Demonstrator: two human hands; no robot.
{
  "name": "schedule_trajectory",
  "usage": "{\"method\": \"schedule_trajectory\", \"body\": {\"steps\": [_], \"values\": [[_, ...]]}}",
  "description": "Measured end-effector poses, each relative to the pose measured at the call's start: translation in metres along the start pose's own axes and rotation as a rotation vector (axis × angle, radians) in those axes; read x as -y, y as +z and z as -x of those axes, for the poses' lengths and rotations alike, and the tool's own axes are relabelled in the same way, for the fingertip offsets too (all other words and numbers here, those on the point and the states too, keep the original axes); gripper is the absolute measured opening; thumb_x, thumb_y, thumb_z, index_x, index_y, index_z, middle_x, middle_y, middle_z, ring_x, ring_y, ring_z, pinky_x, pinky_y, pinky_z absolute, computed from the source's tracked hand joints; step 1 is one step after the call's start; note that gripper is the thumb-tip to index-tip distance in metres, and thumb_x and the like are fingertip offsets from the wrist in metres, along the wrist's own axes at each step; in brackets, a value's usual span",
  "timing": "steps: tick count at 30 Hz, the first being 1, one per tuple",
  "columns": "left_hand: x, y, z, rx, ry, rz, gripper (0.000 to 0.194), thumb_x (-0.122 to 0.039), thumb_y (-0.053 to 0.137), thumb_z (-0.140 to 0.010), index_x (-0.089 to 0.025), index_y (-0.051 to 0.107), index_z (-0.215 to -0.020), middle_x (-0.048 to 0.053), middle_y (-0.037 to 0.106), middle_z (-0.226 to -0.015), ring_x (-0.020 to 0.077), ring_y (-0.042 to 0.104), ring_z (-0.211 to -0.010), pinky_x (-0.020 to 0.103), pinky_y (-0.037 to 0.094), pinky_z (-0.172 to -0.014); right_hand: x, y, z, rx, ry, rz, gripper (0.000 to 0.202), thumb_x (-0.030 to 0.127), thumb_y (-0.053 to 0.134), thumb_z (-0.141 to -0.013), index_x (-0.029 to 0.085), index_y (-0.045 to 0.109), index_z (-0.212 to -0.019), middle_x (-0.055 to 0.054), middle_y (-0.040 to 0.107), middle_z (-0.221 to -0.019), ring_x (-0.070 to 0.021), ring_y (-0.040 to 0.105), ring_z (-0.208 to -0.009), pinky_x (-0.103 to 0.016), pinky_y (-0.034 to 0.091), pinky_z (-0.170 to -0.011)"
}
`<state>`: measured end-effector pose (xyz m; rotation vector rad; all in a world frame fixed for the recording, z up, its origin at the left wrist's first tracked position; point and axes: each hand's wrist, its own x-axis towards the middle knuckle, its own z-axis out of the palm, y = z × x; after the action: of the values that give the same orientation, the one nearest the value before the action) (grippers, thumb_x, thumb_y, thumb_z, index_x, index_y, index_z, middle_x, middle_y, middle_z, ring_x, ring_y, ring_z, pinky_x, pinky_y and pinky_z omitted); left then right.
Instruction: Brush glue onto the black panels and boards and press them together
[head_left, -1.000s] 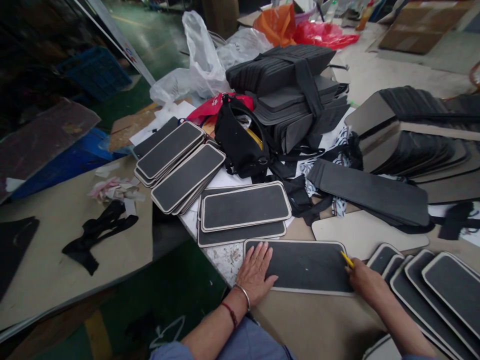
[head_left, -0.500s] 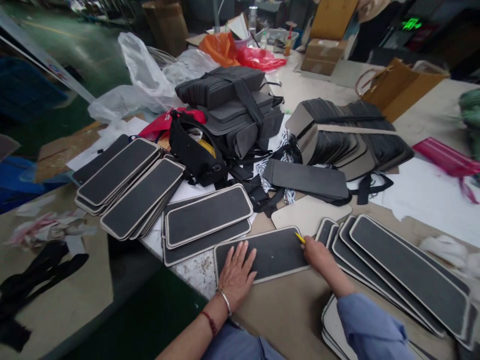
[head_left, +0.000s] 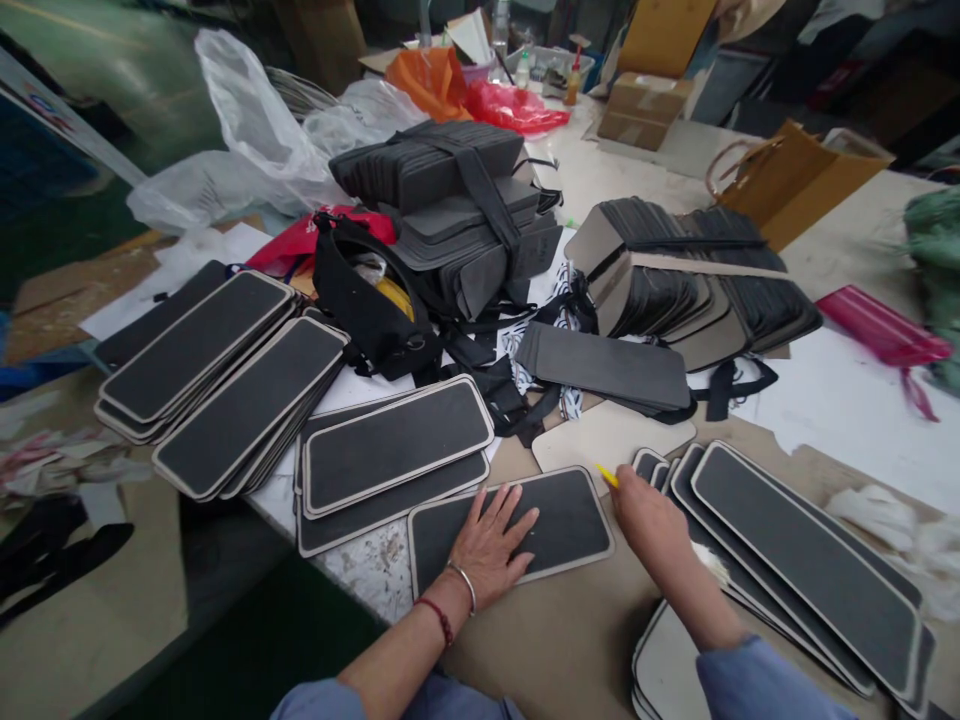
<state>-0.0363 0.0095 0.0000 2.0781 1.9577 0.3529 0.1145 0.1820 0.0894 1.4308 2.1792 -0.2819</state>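
Note:
My left hand lies flat, fingers spread, on a dark rectangular panel with rounded corners and a pale border. My right hand is closed around a brush with a yellow handle, just off the panel's right end. A whitish bristle tuft shows beside the right wrist, in line with the handle. Two similar bordered panels overlap on the left. To the right, a fanned stack of bordered panels lies beside my right forearm.
Bordered panel stacks stand at the left. Behind are strapped bundles of dark pieces, another bundle, a black bag, loose grey pieces and a pale board. Pale pieces lie at front right.
My right hand with the brush has moved off the panel's right end, and the whitish tuft has come into sight. My left hand still presses the panel. The view has shifted slightly.

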Motion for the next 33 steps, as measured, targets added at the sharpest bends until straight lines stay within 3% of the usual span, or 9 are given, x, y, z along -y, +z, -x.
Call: {"method": "schedule_trajectory", "body": {"steps": [3,6,11,15,18,21,23,27,33], "values": [[0.001,0.003,0.0,-0.016,-0.005,-0.002,0.059,-0.048,0.042,-0.085,-0.032,0.021,-0.137,0.008,0.024,-0.147,0.0244,0.019,-0.135,0.05,0.015,-0.108,0.006,-0.022,0.002,-0.183,-0.078,0.072,0.016,0.021,0.034,-0.091,0.016,0.049,-0.087,-0.011,0.062,-0.08,-0.0235,0.06,-0.075,-0.03,0.038,-0.058],[0.001,0.004,0.0,-0.015,-0.005,-0.006,0.061,-0.048,0.041,-0.085,-0.03,0.018,-0.139,0.007,0.024,-0.147,0.0239,0.019,-0.135,0.049,0.014,-0.109,0.01,-0.044,0.011,-0.514,-0.293,0.132,0.019,0.025,0.04,-0.09,0.017,0.051,-0.077,-0.008,0.058,-0.076,-0.0211,0.054,-0.072,-0.03,0.038,-0.063],[0.001,0.004,0.0,-0.032,-0.002,-0.036,0.066,-0.046,0.04,-0.085,-0.021,0.014,-0.14,0.008,0.027,-0.146,0.0236,0.02,-0.134,0.048,0.014,-0.109,0.004,-0.07,0.034,-0.899,-0.407,0.146,0.038,0.041,0.031,-0.092,0.018,0.06,-0.083,-0.013,0.054,-0.101,-0.0251,0.047,-0.092,-0.036,0.034,-0.077],[0.0,0.004,0.001,-0.065,0.016,-0.073,0.066,-0.045,0.041,-0.084,-0.02,0.015,-0.14,0.007,0.028,-0.146,0.0234,0.021,-0.134,0.046,0.013,-0.109,-0.005,-0.08,0.044,-0.973,-0.378,0.24,0.053,0.052,0.021,-0.091,0.022,0.063,-0.08,-0.011,0.056,-0.093,-0.0236,0.049,-0.083,-0.034,0.032,-0.068],[0.001,0.004,0.0,-0.081,0.028,-0.107,0.066,-0.043,0.042,-0.084,-0.02,0.017,-0.14,0.008,0.03,-0.145,0.0239,0.024,-0.133,0.046,0.014,-0.109,-0.016,-0.082,0.047,-0.888,-0.369,0.277,0.057,0.055,0.018,-0.091,0.022,0.064,-0.078,-0.005,0.054,-0.067,-0.0159,0.047,-0.057,-0.028,0.027,-0.052],[0.0,0.002,0.0,-0.105,0.036,-0.135,0.066,-0.042,0.045,-0.082,-0.019,0.02,-0.139,0.009,0.035,-0.142,0.0246,0.028,-0.131,0.046,0.016,-0.108,-0.029,-0.08,0.053,-0.827,-0.224,0.122,0.056,0.057,0.021,-0.09,0.022,0.064,-0.086,-0.003,0.06,-0.067,-0.0132,0.049,-0.048,-0.027,0.024,-0.043],[0.0,0.001,0.0,-0.122,0.045,-0.161,0.066,-0.041,0.046,-0.082,-0.018,0.021,-0.139,0.009,0.036,-0.141,0.0244,0.029,-0.131,0.046,0.016,-0.108,-0.034,-0.072,0.057,-0.851,-0.19,-0.127,0.049,0.055,0.028,-0.09,0.021,0.062,-0.096,-0.005,0.065,-0.083,-0.015,0.058,-0.059,-0.026,0.035,-0.047],[-0.001,0.001,0.0,-0.127,0.057,-0.222,0.067,-0.044,0.045,-0.082,-0.018,0.021,-0.139,0.008,0.036,-0.142,0.0238,0.029,-0.131,0.044,0.02,-0.107,-0.023,-0.032,0.05,-0.936,-0.372,-0.578,0.033,0.031,0.04,-0.092,0.021,0.045,-0.123,-0.009,0.061,-0.108,-0.0192,0.059,-0.097,-0.029,0.045,-0.083],[-0.002,0.001,-0.001,-0.128,0.069,-0.275,0.068,-0.044,0.046,-0.081,-0.018,0.02,-0.139,0.009,0.036,-0.141,0.0257,0.031,-0.13,0.046,0.027,-0.102,0.027,0.057,-0.003,-1.044,-0.61,-0.439,0.023,0.01,0.04,-0.086,0.019,0.05,-0.106,-0.016,0.049,-0.121,-0.0251,0.046,-0.115,-0.041,0.045,-0.087]]}}
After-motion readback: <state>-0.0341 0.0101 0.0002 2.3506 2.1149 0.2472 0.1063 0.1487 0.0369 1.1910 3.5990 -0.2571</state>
